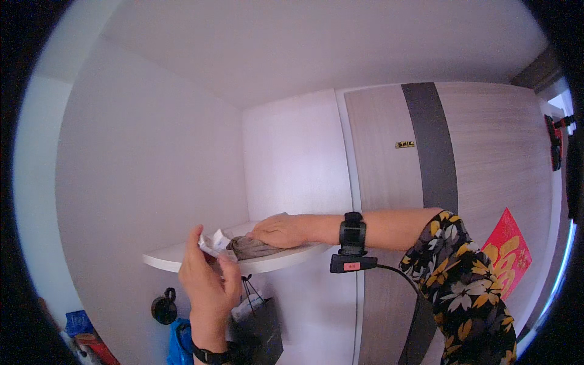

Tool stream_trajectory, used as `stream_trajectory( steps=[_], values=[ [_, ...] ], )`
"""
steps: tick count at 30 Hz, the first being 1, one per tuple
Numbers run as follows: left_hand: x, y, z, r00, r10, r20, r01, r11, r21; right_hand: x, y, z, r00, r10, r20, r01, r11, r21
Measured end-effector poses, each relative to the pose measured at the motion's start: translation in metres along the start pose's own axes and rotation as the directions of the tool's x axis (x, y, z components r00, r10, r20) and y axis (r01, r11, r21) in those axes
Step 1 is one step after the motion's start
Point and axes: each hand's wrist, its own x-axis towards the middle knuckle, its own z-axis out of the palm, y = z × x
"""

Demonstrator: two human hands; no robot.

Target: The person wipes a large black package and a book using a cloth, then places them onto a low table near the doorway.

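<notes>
My left hand (210,278) is raised at the front edge of a white corner shelf (166,259), its thumb and fingers around a crumpled white packet or wrapper (216,242). Just right of it, a bunched grey-brown cloth (253,248) lies on the shelf. My right hand (278,230) rests palm down on this cloth, its fingertips partly hidden behind it. Whether the fingers grip the cloth is not clear.
Below the shelf hang a dark bag (262,328) with cords and a blue bag (180,342), near a round black wall hook (164,308). A wood-grain door (388,182) stands at the right, with a red diamond-shaped decoration (508,251).
</notes>
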Motion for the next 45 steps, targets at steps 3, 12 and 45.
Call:
stream_trajectory(
  steps=[3,12,45],
  values=[
    [0.004,0.002,-0.001,0.998,-0.066,-0.017,0.066,0.997,-0.027,0.0,0.003,0.007,0.998,0.004,-0.056,0.002,0.994,0.11],
    [-0.017,0.001,-0.006,0.985,0.038,-0.166,-0.029,0.998,0.058,-0.046,0.036,0.026,0.96,-0.141,-0.242,0.122,0.988,-0.092],
    [-0.024,0.044,-0.032,0.966,0.205,-0.157,-0.167,0.96,0.226,-0.059,0.123,0.0,0.953,0.303,-0.006,-0.278,0.867,-0.414]
  ],
)
